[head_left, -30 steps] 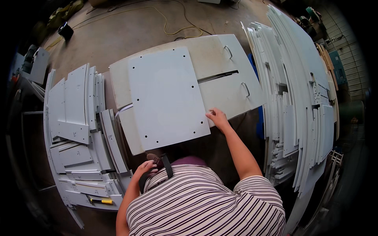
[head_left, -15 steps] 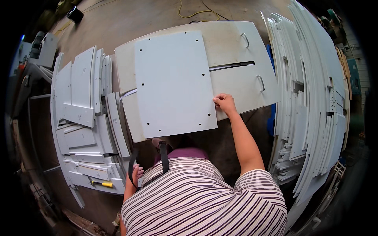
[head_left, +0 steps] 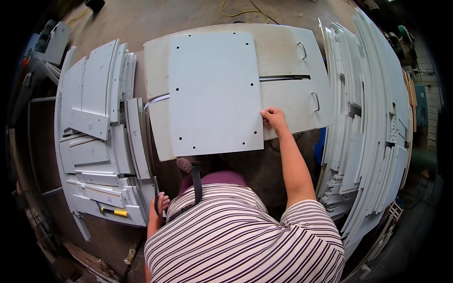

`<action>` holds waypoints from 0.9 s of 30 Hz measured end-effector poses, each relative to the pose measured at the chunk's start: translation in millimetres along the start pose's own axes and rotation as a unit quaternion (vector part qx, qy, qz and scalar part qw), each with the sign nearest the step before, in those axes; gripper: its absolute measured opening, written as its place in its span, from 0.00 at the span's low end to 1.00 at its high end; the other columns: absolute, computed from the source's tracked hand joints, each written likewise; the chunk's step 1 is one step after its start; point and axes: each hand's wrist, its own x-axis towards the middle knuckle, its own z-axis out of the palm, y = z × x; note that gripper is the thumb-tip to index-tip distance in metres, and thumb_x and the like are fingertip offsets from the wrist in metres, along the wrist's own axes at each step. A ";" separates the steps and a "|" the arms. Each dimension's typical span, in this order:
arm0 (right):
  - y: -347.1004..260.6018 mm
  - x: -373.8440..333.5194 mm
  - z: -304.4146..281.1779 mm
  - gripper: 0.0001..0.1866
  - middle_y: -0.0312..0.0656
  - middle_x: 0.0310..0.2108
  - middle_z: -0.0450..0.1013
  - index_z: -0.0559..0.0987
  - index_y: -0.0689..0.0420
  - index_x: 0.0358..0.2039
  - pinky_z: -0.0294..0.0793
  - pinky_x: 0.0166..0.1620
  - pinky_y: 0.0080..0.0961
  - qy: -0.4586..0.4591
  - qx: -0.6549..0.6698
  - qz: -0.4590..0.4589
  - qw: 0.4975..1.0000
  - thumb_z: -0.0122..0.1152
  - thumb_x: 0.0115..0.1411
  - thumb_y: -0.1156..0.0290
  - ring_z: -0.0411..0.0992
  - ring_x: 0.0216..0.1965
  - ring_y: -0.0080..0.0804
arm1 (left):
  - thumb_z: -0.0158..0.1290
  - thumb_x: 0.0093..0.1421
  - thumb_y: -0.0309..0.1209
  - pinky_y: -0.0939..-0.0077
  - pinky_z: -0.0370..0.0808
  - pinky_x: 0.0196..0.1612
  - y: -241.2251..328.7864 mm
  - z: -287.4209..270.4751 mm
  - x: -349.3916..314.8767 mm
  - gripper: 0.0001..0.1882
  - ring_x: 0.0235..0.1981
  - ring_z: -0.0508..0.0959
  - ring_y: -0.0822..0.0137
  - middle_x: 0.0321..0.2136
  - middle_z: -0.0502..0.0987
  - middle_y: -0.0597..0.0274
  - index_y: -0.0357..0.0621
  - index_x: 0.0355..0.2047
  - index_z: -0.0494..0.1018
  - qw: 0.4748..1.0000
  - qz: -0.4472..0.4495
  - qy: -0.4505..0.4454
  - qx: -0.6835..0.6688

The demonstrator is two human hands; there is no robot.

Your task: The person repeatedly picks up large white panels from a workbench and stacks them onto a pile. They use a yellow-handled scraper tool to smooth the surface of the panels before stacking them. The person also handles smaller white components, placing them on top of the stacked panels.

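A white rectangular panel (head_left: 214,94) with several dark holes along its edges lies across a pale worktable (head_left: 288,104). My right hand (head_left: 273,119) is at the panel's right edge, thumb and fingertips closed on it near the lower corner. Down by my left hip hangs my left hand (head_left: 162,203), its fingers loosely curled and apart from the panel. A black strap (head_left: 197,181) crosses my front, and part of it passes beside my left hand.
At left, white boards (head_left: 96,94) are piled, with a yellow-handled hammer (head_left: 114,212) on them. More stacked boards (head_left: 377,113) stand at right. The worktable has two metal handles (head_left: 315,101) and a dark slot (head_left: 285,78). A yellow cable (head_left: 231,14) lies on the floor beyond.
The view has shifted slightly, so the panel and table appear a little higher and further right. My right hand remains at the panel's edge; my left hand stays low at my side.
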 end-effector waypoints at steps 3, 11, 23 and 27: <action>6.3 10.7 -5.0 0.09 0.36 0.22 0.75 0.80 0.62 0.29 0.72 0.26 0.18 -0.020 -0.035 -0.026 0.999 0.63 0.53 0.68 0.72 0.22 0.20 | 0.48 0.65 0.38 0.82 0.72 0.36 -3.8 -8.5 2.0 0.18 0.35 0.77 0.74 0.37 0.78 0.60 0.38 0.49 0.69 0.999 0.031 0.006 0.041; -39.1 -12.3 29.6 0.12 0.46 0.33 0.76 0.78 0.61 0.39 0.74 0.39 0.31 0.155 -0.310 -0.237 0.907 0.59 0.54 0.71 0.76 0.33 0.37 | 0.50 0.63 0.38 0.81 0.71 0.34 -32.0 -31.7 5.5 0.16 0.32 0.76 0.74 0.36 0.77 0.63 0.43 0.46 0.71 0.999 0.029 0.029 -0.024; -73.8 -117.9 334.7 0.36 0.60 0.62 0.54 0.60 0.63 0.60 0.55 0.63 0.41 -0.062 -0.425 -0.455 0.780 0.63 0.55 0.65 0.54 0.62 0.56 | 0.49 0.65 0.37 0.78 0.74 0.35 -92.5 -160.5 -28.0 0.16 0.33 0.77 0.73 0.35 0.78 0.60 0.40 0.47 0.71 0.991 0.063 0.117 -0.005; -89.5 -146.4 428.3 0.38 0.63 0.63 0.51 0.61 0.62 0.59 0.53 0.64 0.43 -0.128 -0.348 -0.507 0.778 0.68 0.50 0.65 0.52 0.63 0.58 | 0.48 0.65 0.37 0.79 0.74 0.35 -129.1 -211.5 -43.8 0.15 0.33 0.78 0.72 0.35 0.78 0.59 0.40 0.45 0.71 0.969 0.089 0.199 -0.113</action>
